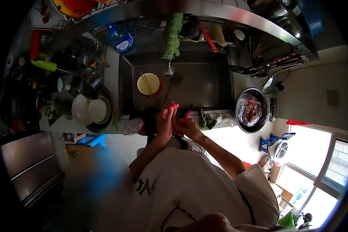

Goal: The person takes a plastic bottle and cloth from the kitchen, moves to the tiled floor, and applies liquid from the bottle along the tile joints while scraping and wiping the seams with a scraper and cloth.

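At the front edge of the sink (181, 101), my two hands are close together. My left hand (165, 123) is raised with its fingers closed round a small red thing (174, 105), too small to name. My right hand (188, 128) is closed just beside it, at the lower end of something thin and dark that runs between the hands; what it is does not show clearly. Just beyond my right hand is a pink object (188, 113). A yellowish bowl (148, 84) with chopsticks (147, 85) across it stands in the sink's left part.
Right of the sink, a metal basin (263, 101) holds bagged meat (252, 111). A clear bottle (132, 127) and a dark green cloth (207, 120) lie near the front edge. Stacked bowls (98, 111) and a pot (89, 83) stand left. The faucet (168, 70) hangs above the sink.
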`<state>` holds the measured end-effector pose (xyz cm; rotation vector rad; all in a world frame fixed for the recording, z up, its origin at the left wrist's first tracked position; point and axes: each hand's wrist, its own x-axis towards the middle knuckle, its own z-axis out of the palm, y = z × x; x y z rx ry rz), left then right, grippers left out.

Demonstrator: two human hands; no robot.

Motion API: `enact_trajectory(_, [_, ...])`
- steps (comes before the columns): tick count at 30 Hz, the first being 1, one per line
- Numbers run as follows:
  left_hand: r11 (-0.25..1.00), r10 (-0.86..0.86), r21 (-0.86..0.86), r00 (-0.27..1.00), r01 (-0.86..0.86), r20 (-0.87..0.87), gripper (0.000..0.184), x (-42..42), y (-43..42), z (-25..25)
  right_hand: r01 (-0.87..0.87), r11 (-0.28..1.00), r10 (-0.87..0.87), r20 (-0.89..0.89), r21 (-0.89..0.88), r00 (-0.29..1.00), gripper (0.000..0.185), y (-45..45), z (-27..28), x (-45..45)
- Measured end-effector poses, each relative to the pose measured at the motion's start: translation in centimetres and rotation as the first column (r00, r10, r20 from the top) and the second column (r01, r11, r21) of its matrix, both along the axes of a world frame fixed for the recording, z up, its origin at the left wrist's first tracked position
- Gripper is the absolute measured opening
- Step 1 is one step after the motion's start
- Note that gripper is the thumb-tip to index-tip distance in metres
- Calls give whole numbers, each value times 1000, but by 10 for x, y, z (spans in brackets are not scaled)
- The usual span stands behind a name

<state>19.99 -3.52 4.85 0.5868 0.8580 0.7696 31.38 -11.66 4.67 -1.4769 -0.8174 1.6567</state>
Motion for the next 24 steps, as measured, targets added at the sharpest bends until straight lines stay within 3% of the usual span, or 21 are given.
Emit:
enact_trajectory(3, [1000,15,-4,997,-16,-78,47,2,10,8,253,967,-251,-162,-6,954,17,-6,-7,20])
enact_trajectory(5, [1000,2,7,992,-1,-125,49,-4,14,15,450,893,-450,-68,-14,890,16,6,6,54])
enact_trajectory(6, [1000,-1,13,989,3,-148,49,-8,15,16,524,848,-520,-67,84,852,17,13,10,76])
enact_trajectory(8, [1000,-11,-7,998,11,-61,45,-18,15,14,637,755,-648,28,158,761,18,44,24,124])
enact_trajectory(10, [999,-34,14,999,34,-26,42,-26,12,12,612,712,-690,180,344,701,20,82,47,172])
enact_trajectory(12, [997,-71,-11,996,71,-49,41,-33,8,13,542,738,-675,448,402,586,22,121,48,228])
enact_trajectory(14, [996,-86,-29,994,84,-74,41,-40,4,15,469,662,-744,590,585,314,36,161,15,298])
enact_trajectory(15, [996,-86,-38,992,83,-91,41,-42,4,17,305,712,-685,721,633,103,37,176,8,328])
enact_trajectory(17, [995,-85,-56,988,79,-128,40,-50,3,20,138,849,-466,846,510,-258,42,201,16,356])
enact_trajectory(19, [995,-73,-73,988,63,-138,40,-56,2,21,193,950,-126,866,246,-483,49,215,38,366])
enact_trajectory(20, [995,-67,-78,987,56,-146,40,-59,2,20,93,948,-200,795,306,-573,52,213,35,373])
enact_trajectory(22, [995,-53,-91,986,39,-158,39,-62,0,19,40,942,-237,747,333,-621,47,212,30,381])
enact_trajectory(24, [994,-58,-100,985,42,-162,39,-64,0,23,129,944,-191,821,305,-538,41,212,26,386])
